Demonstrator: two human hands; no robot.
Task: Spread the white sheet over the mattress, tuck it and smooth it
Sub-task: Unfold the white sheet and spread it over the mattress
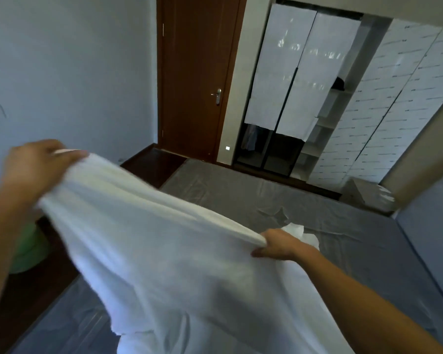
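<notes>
Head view: the white sheet (164, 251) is held up above the near part of the grey mattress (330, 226), not yet spread. Its gathered top edge is the long axis. It slants from the left hand (36, 169), raised high past the mattress's left edge, down to the right hand (279, 245), low over the mattress's middle. Each hand grips that edge with curled fingers. The cloth hangs from this line toward the near edge, blurred. A small white flap shows just behind the right hand. Past the far edge stand a brown door (195, 85) and a wardrobe (292, 80).
</notes>
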